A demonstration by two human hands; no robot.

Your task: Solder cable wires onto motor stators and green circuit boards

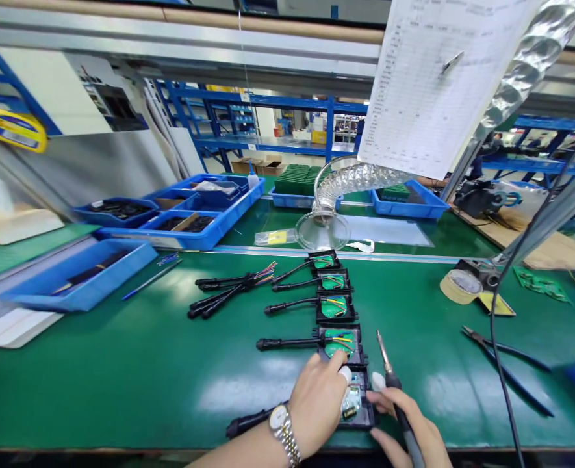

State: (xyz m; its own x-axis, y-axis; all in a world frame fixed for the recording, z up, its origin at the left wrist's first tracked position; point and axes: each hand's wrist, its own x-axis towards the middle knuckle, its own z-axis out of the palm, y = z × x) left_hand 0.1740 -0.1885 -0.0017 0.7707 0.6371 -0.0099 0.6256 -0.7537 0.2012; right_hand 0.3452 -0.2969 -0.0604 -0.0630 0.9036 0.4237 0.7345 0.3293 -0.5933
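Observation:
A row of black plastic housings with green circuit boards (pixel 338 309) inside runs away from me, each with a black cable and colored wires on its left. My left hand (pixel 319 400), with a watch on the wrist, curls its fingers over the nearest black housing (pixel 362 416); what its fingertips pinch is hidden. My right hand (pixel 414 422) holds a soldering iron (pixel 394 383), its tip pointing away from me, while its fingers touch that housing's right side. White finger covers show on both hands. A black cable (pixel 251 422) passes under my left wrist.
Loose black cables (pixel 229 292) lie left of the row. A fume-extractor hood (pixel 322 231) stands behind it. Pliers (pixel 506 367) and a tape roll (pixel 461 286) lie right. Blue trays (pixel 85 286) stand left. A hanging cord (pixel 499 338) crosses the right side.

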